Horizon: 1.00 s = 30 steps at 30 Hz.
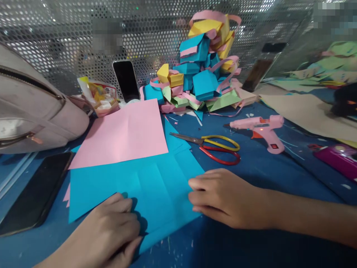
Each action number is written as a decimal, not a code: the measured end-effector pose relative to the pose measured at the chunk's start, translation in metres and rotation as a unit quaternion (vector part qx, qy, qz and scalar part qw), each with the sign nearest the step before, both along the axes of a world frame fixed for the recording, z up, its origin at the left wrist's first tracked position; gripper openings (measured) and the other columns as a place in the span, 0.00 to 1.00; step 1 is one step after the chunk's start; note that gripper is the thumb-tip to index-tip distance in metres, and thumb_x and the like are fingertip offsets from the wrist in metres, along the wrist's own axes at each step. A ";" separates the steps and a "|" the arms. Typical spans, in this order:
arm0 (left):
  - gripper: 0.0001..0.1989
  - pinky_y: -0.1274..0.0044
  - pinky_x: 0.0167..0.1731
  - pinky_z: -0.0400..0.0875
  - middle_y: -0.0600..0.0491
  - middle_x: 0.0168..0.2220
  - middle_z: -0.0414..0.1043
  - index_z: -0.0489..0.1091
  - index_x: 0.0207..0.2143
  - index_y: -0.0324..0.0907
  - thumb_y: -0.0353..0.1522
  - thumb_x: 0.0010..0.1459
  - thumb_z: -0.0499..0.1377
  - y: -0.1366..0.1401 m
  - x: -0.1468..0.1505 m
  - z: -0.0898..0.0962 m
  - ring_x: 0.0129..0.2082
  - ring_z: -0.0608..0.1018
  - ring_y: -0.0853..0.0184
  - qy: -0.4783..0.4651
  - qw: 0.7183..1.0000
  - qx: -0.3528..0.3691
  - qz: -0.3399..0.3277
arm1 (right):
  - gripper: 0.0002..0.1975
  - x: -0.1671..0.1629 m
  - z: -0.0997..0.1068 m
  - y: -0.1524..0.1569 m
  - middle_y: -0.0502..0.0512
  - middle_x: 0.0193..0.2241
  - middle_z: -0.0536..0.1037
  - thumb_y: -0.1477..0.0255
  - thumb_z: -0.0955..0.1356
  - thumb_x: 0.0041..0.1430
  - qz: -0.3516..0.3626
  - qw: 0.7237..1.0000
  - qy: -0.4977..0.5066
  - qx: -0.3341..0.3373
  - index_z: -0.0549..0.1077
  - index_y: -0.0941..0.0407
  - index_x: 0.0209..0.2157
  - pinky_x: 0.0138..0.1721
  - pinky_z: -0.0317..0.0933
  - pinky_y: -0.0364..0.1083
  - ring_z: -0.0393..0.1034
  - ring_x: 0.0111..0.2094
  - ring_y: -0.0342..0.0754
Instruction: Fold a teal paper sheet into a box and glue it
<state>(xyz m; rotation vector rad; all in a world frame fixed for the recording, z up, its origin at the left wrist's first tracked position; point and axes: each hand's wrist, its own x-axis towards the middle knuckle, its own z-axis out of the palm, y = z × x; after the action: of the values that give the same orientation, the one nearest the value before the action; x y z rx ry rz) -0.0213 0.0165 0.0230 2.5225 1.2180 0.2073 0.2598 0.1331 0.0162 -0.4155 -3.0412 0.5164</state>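
A sheet of blue paper (156, 193) with faint fold lines lies on the table in front of me. My left hand (111, 227) is closed at its near left edge, fingers curled on top and thumb by the border. At the right edge, my right hand (220, 197) is closed too, its bent fingertips against the sheet; the undersides of both hands are hidden. A pink sheet of paper (125, 134) covers the far part of the blue one. Scissors (205, 141) with one yellow and one red handle lie just beyond my right hand.
A pink glue gun (262, 126) lies right of the scissors. Behind stands a pile of folded paper boxes (205, 82). A phone (36, 193) and a pale bag (36, 108) are at left; another phone (126, 80) leans on the perforated metal screen (156, 33). A purple object (338, 160) sits far right.
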 end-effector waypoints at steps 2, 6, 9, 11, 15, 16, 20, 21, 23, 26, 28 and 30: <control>0.12 0.70 0.33 0.61 0.59 0.23 0.65 0.60 0.25 0.44 0.26 0.62 0.48 0.001 0.000 0.001 0.26 0.68 0.67 -0.015 0.999 0.031 0.012 | 0.12 0.000 -0.001 0.000 0.48 0.29 0.65 0.67 0.58 0.70 0.011 1.000 -0.003 0.015 0.64 0.54 0.32 0.29 0.44 0.46 0.56 0.27 0.45; 0.11 0.71 0.31 0.62 0.59 0.23 0.68 0.63 0.25 0.45 0.26 0.60 0.51 0.003 0.001 0.000 0.25 0.70 0.66 0.006 0.998 0.059 -0.012 | 0.10 0.000 -0.003 -0.001 0.48 0.29 0.65 0.68 0.60 0.69 0.016 0.999 0.003 0.040 0.64 0.54 0.31 0.28 0.43 0.47 0.57 0.27 0.45; 0.14 0.70 0.31 0.61 0.58 0.21 0.65 0.61 0.23 0.45 0.26 0.62 0.49 0.000 0.004 -0.007 0.24 0.68 0.65 -0.012 0.993 0.115 0.005 | 0.10 -0.001 -0.005 -0.002 0.48 0.29 0.65 0.69 0.61 0.68 0.013 0.999 0.009 0.051 0.63 0.54 0.31 0.28 0.43 0.47 0.57 0.27 0.45; 0.16 0.69 0.32 0.60 0.58 0.20 0.64 0.60 0.22 0.45 0.26 0.63 0.47 -0.002 0.005 -0.012 0.23 0.66 0.64 -0.015 0.988 0.154 0.011 | 0.09 -0.001 -0.005 -0.002 0.48 0.29 0.65 0.69 0.61 0.68 0.013 0.998 0.012 0.056 0.63 0.54 0.31 0.27 0.42 0.47 0.56 0.27 0.45; 0.18 0.69 0.34 0.59 0.58 0.20 0.64 0.62 0.22 0.44 0.25 0.65 0.46 -0.001 0.008 -0.010 0.23 0.68 0.65 0.025 0.985 0.168 -0.018 | 0.10 -0.001 -0.008 -0.002 0.48 0.28 0.66 0.70 0.60 0.69 0.018 0.997 0.014 0.069 0.63 0.54 0.31 0.27 0.41 0.48 0.56 0.26 0.45; 0.19 0.69 0.34 0.59 0.58 0.19 0.64 0.62 0.22 0.44 0.25 0.66 0.45 0.000 0.008 -0.008 0.23 0.68 0.65 0.029 0.984 0.174 -0.020 | 0.10 -0.001 -0.009 -0.002 0.48 0.28 0.66 0.70 0.60 0.69 0.020 0.997 0.015 0.072 0.63 0.54 0.31 0.27 0.41 0.48 0.55 0.26 0.45; 0.21 0.68 0.37 0.58 0.58 0.20 0.65 0.64 0.22 0.44 0.26 0.68 0.44 0.000 0.008 -0.005 0.23 0.67 0.65 0.035 0.979 0.199 -0.013 | 0.10 0.000 -0.012 -0.003 0.48 0.28 0.67 0.70 0.60 0.69 0.021 0.996 0.024 0.081 0.64 0.54 0.31 0.27 0.41 0.48 0.56 0.26 0.46; 0.21 0.68 0.39 0.58 0.57 0.22 0.68 0.68 0.25 0.44 0.26 0.69 0.43 -0.001 0.008 -0.006 0.24 0.68 0.65 0.041 0.978 0.206 -0.012 | 0.10 -0.001 -0.012 -0.003 0.48 0.28 0.68 0.70 0.60 0.69 0.020 0.996 0.025 0.082 0.64 0.54 0.32 0.28 0.41 0.47 0.56 0.27 0.46; 0.20 0.65 0.43 0.58 0.56 0.28 0.72 0.74 0.39 0.48 0.28 0.70 0.42 -0.003 0.007 -0.008 0.29 0.71 0.63 0.064 0.973 0.220 -0.010 | 0.10 -0.001 -0.011 -0.003 0.49 0.28 0.68 0.69 0.59 0.70 0.017 0.996 0.024 0.083 0.64 0.54 0.32 0.28 0.41 0.47 0.57 0.27 0.46; 0.21 0.63 0.46 0.56 0.57 0.32 0.74 0.66 0.57 0.59 0.32 0.71 0.42 -0.007 0.005 -0.014 0.32 0.72 0.61 0.093 0.966 0.242 -0.013 | 0.10 -0.001 -0.010 -0.003 0.48 0.28 0.68 0.69 0.59 0.70 0.016 0.996 0.018 0.086 0.64 0.53 0.32 0.28 0.42 0.48 0.57 0.27 0.46; 0.21 0.63 0.47 0.56 0.59 0.31 0.74 0.63 0.59 0.63 0.33 0.71 0.42 -0.008 0.004 -0.016 0.31 0.72 0.62 0.102 0.964 0.246 -0.020 | 0.10 -0.001 -0.010 -0.003 0.48 0.29 0.68 0.69 0.59 0.70 0.018 0.996 0.015 0.089 0.64 0.53 0.32 0.28 0.42 0.48 0.57 0.27 0.46; 0.21 0.64 0.47 0.56 0.60 0.31 0.74 0.63 0.59 0.63 0.34 0.71 0.41 -0.009 0.003 -0.017 0.32 0.72 0.62 0.102 0.962 0.253 -0.025 | 0.10 -0.001 -0.009 -0.003 0.48 0.29 0.68 0.69 0.60 0.69 0.020 0.996 0.013 0.090 0.64 0.53 0.32 0.28 0.43 0.48 0.58 0.27 0.46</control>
<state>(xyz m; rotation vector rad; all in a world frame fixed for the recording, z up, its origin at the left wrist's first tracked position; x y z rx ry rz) -0.0178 0.0073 0.0062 3.0763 1.3088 0.2831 0.2587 0.1306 0.0071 -0.3363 -3.0412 0.2429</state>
